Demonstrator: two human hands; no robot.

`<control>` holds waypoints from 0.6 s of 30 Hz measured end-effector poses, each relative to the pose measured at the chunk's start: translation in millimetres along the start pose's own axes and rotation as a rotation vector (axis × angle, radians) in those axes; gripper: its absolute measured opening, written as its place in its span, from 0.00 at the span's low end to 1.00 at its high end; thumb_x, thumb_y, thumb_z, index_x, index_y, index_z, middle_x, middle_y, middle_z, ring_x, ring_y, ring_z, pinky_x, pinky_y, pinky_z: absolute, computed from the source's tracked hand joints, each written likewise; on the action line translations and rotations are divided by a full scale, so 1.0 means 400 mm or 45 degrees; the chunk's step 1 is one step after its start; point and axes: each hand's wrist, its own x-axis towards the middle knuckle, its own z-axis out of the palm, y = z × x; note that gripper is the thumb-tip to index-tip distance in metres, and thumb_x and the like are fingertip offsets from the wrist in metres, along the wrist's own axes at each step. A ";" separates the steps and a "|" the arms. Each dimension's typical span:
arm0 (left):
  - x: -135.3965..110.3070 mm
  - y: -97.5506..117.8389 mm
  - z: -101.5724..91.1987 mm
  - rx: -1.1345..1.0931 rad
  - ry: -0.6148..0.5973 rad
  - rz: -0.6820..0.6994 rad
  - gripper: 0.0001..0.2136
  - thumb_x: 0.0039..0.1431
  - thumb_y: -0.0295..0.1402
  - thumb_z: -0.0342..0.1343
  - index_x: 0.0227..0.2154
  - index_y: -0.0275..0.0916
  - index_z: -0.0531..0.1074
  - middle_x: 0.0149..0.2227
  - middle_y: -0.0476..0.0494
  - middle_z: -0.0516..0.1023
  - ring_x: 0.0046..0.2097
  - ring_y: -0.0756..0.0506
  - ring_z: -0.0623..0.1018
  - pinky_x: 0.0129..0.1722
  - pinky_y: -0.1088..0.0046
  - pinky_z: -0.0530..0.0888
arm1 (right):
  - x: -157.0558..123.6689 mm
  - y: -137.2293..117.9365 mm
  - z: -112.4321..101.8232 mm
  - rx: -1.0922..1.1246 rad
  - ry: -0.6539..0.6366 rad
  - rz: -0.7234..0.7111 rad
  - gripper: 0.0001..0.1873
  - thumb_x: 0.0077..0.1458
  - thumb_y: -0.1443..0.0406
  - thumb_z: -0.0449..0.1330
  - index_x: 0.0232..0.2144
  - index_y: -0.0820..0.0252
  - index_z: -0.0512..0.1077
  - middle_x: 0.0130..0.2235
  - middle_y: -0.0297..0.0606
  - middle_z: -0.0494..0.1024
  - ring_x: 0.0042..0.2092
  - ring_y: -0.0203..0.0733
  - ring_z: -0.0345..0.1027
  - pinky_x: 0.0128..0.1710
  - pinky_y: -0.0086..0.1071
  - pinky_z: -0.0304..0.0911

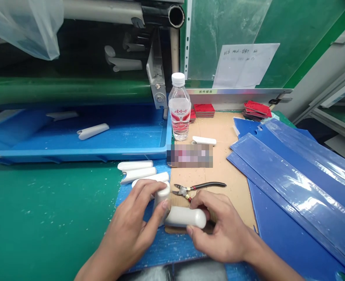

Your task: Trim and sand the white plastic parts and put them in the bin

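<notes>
The green counter (pixel 43 218) is bare at far left; behind it a blue tray (pixel 20 150) holds one loose part (pixel 92 131), white and lying slantwise. Just in front of the tray's right end, three spare parts (pixel 137 171) lie side by side, long axes running left to right, on a blue mat (pixel 172 246).

The left hand (pixel 134 218) is curled around the upright part (pixel 162 195), fingers over its top and thumb pressed on its near face. This part stands nearly on end, just in front of the spares. The lying part (pixel 185 217) lies just to its right, with its long axis across the view and its rounded end pointing right. Its left end touches the foot of the upright part, so the two meet at roughly a right angle between the hands. The right hand (pixel 219 230) pinches the lying part from the right, thumb underneath and fingers behind it.

Cutters (pixel 198 187) lie just beyond, handles to the right, nearer the right hand. They rest on cardboard (pixel 222 156), which also carries a bottle (pixel 179 107) and red pads (pixel 204 110) at the back. Blue sheets (pixel 292 175) fan out at far right, well apart from both hands
</notes>
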 end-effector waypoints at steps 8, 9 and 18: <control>-0.001 0.004 -0.007 -0.049 0.177 0.089 0.13 0.66 0.24 0.55 0.51 0.43 0.67 0.50 0.45 0.71 0.52 0.47 0.72 0.52 0.71 0.70 | -0.003 0.004 0.000 -0.021 -0.007 0.019 0.12 0.43 0.70 0.60 0.31 0.56 0.63 0.27 0.27 0.63 0.25 0.34 0.52 0.24 0.28 0.46; -0.001 0.006 -0.008 -0.051 0.186 0.097 0.13 0.66 0.24 0.55 0.51 0.43 0.67 0.50 0.45 0.71 0.52 0.47 0.72 0.51 0.71 0.70 | -0.003 0.005 0.000 -0.020 -0.007 0.019 0.12 0.43 0.70 0.60 0.31 0.56 0.63 0.27 0.27 0.63 0.25 0.34 0.52 0.24 0.28 0.46; -0.005 0.005 -0.002 -0.036 0.131 0.151 0.15 0.64 0.23 0.58 0.50 0.44 0.69 0.49 0.46 0.73 0.52 0.47 0.74 0.53 0.71 0.70 | -0.004 0.001 0.004 -0.010 -0.003 0.032 0.11 0.42 0.71 0.60 0.30 0.55 0.63 0.26 0.26 0.63 0.25 0.33 0.53 0.23 0.28 0.46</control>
